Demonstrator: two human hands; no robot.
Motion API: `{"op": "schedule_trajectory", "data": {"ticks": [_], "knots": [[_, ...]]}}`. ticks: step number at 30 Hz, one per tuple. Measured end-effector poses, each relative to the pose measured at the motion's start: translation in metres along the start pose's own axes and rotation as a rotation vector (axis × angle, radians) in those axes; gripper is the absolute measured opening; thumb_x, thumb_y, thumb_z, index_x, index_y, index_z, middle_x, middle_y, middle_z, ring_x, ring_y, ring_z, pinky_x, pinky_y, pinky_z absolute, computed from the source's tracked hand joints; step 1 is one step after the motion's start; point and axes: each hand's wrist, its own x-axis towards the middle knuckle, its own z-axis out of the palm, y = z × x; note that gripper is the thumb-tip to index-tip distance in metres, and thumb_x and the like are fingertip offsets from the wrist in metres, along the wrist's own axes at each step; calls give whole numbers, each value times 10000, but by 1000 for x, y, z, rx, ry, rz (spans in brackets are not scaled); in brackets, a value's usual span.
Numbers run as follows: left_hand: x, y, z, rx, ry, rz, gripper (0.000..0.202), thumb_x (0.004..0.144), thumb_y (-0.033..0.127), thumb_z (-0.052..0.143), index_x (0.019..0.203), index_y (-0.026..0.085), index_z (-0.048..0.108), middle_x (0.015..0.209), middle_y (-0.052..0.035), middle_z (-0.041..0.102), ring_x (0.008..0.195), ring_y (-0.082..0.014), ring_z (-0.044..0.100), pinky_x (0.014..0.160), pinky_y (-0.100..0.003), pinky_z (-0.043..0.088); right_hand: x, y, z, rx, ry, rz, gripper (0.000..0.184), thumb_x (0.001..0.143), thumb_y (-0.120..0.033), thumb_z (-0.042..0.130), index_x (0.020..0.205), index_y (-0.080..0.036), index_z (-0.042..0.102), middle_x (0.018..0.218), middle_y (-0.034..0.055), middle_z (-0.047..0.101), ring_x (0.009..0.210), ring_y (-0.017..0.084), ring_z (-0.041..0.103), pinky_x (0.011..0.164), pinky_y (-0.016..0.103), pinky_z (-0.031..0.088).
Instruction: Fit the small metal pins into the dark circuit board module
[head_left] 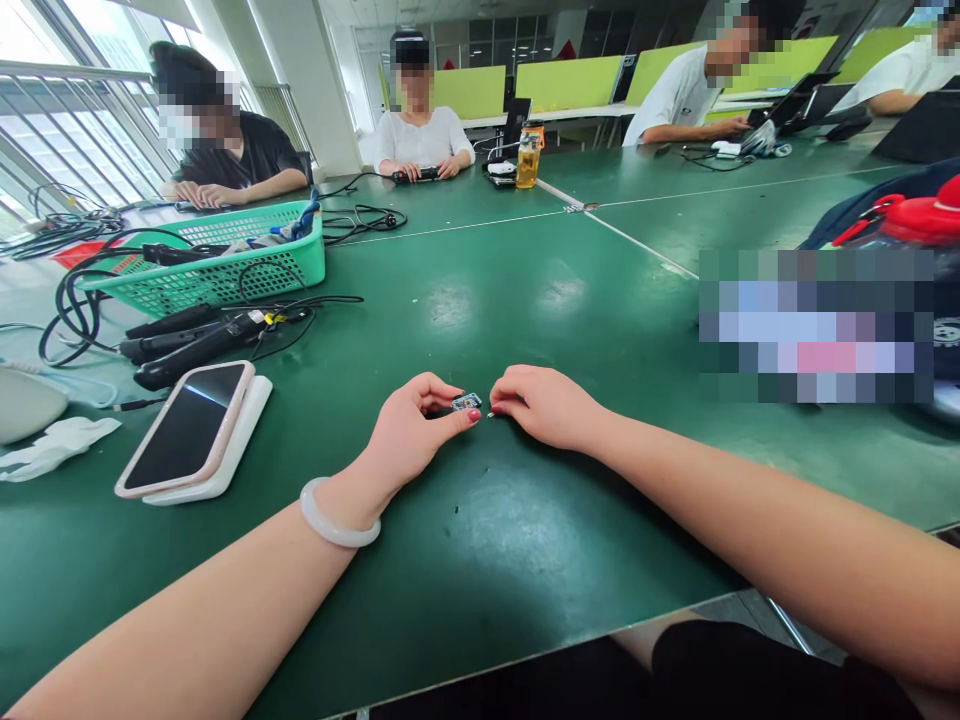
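Over the green table (pixel 480 330), my left hand (pixel 412 420) pinches a small circuit board (pixel 466 401) between thumb and fingers. The board is dark with pale markings, and part of it is hidden by the fingers. Just right of it, my right hand (pixel 544 405) is closed with the fingertips pressed together. A tiny pale piece (pixel 491 414) shows at those fingertips, too small to name. The two hands are a short gap apart, and the right fingertips face the board's edge.
Left of my hands lie a phone (pixel 187 425) on a white case-like slab, and black clipper-like devices (pixel 199 340). Behind stands a green basket (pixel 225 255) with cables. A bottle (pixel 528 160) stands farther back. At right sits a red-topped item (pixel 919 215). Several people sit around the table.
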Motion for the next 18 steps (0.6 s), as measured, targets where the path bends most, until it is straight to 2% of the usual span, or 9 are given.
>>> {"op": "schedule_trajectory", "data": {"ticks": [4, 10, 13, 18], "knots": [[0, 1, 1, -7, 5, 4, 310, 612, 313, 766, 778, 169, 548, 823, -27, 697, 765, -151, 630, 766, -315, 473, -3, -3, 1, -15, -47, -106, 149, 868, -227, 524, 803, -192, 654, 829, 6, 572, 708, 105, 528, 647, 226, 368], [-1, 4, 2, -41, -5, -5, 303, 607, 294, 767, 765, 166, 542, 811, -26, 696, 751, -145, 631, 757, -311, 479, -3, -7, -1, -73, -2, -70, 169, 895, -255, 490, 866, -200, 647, 851, 13, 597, 773, 130, 556, 664, 240, 377], [-1, 2, 1, -27, -10, 4, 296, 620, 299, 761, 782, 169, 550, 820, -28, 698, 763, -149, 632, 759, -312, 477, -4, -8, -1, -56, -25, -90, 145, 887, -255, 504, 892, -209, 642, 854, 9, 603, 767, 129, 557, 662, 239, 380], [-1, 1, 1, -16, -4, 4, 302, 616, 303, 762, 781, 170, 547, 817, -26, 696, 761, -151, 633, 761, -317, 477, -4, -8, 0, -55, -62, -90, 81, 855, -252, 564, 829, -204, 623, 832, 0, 587, 723, 118, 541, 633, 231, 368]]}}
